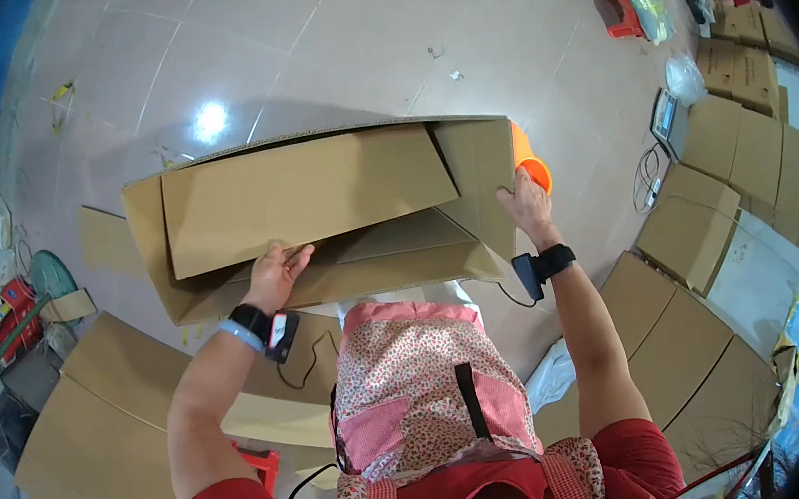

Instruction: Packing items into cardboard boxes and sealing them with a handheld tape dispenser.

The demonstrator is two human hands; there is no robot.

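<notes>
A large brown cardboard box [312, 195] is held up in front of me, its flaps partly folded inward. My left hand [277, 274] presses a lower flap near the box's bottom middle, fingers spread on the cardboard. At the box's right edge my right hand [526, 200] grips an orange tool [530, 164], likely a tape dispenser, pressed against the box's side. Both wrists carry black strapped devices with cables. I wear a floral apron over a red shirt.
Flat cardboard sheets [100, 430] lie on the floor to my left, and stacks of folded boxes [716, 198] stand to the right. A red stool [616, 11] and bags sit at the far right. Grey floor tiles [311, 39] stretch beyond the box.
</notes>
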